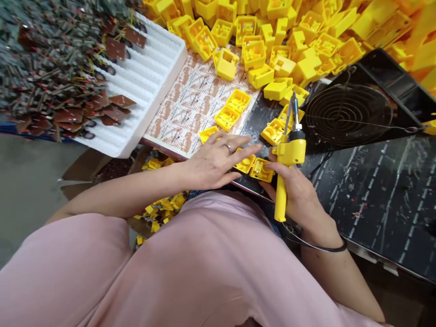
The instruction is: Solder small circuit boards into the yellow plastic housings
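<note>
Head view, right hand [299,195]: closed firmly round the handle of the yellow soldering iron [288,156], which is held upright with its metal tip pointed away from the body.
Head view, left hand [214,161]: laid flat with the fingers stretched out and nothing gripped (a ring is worn on one finger); the fingertips lie on the two open housings [260,169].
Two open housings: set side by side at the near edge of the black mat [381,190], just beside the iron's handle and touched by both hands.
Loose housings: a few more are scattered on the printed sheet [190,100]; a large housing pile [272,41] is heaped at the far side.
Left side: a white foam tray [150,81] is seen, with brown circuit boards [51,68] heaped on and beyond it.
Right side: a black fan grille [347,116] is propped on the mat, near the iron's tip.
Handling (a judgement): the housing is best pinned flat by the left fingertips, well back from the hot tip, and the iron brought down steadily with the wrist braced on the mat edge.
</note>
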`<move>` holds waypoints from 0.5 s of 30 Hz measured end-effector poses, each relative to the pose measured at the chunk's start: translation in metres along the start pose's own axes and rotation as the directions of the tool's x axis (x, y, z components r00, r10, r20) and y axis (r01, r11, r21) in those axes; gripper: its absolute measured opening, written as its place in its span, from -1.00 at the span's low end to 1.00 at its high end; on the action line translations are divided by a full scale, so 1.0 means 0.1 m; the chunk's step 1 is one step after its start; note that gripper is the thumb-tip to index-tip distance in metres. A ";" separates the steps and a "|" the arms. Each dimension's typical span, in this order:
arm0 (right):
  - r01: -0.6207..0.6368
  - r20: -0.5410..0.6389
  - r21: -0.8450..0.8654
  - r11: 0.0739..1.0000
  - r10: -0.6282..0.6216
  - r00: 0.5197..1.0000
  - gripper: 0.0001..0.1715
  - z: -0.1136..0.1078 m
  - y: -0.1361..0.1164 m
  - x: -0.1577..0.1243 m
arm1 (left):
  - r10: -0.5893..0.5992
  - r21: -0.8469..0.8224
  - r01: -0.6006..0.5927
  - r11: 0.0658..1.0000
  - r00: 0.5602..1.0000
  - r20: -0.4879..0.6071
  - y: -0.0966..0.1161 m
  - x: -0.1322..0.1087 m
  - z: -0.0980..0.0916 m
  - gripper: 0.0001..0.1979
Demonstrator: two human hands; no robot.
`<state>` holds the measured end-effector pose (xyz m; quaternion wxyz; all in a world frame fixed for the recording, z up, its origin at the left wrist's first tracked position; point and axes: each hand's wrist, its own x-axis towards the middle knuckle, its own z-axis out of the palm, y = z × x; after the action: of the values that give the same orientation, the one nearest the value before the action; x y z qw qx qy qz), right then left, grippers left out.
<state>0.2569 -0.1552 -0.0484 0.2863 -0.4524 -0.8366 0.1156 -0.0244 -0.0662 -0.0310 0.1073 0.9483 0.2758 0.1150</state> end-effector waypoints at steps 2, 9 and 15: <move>0.021 -0.026 -0.034 0.999 -0.022 0.999 -0.38 0.01 0.00 0.02 | -0.116 0.034 0.119 0.992 0.990 -0.083 -0.10 -0.10 -0.07 -0.41; 0.102 -0.057 -0.100 0.990 -0.108 0.993 -0.44 0.29 -0.10 0.29 | -0.358 0.139 0.355 0.925 0.934 0.000 -0.36 -0.32 -0.18 -0.33; 0.124 -0.015 -0.159 0.979 -0.128 0.992 -0.65 0.33 -0.07 0.32 | 0.088 -0.172 -0.055 0.984 0.978 0.189 -0.54 -0.28 -0.26 -0.39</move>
<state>0.2196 -0.1308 -0.0604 0.2667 -0.4214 -0.8664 0.0249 -0.0813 -0.0335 -0.0250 0.2082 0.9520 0.2191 0.0476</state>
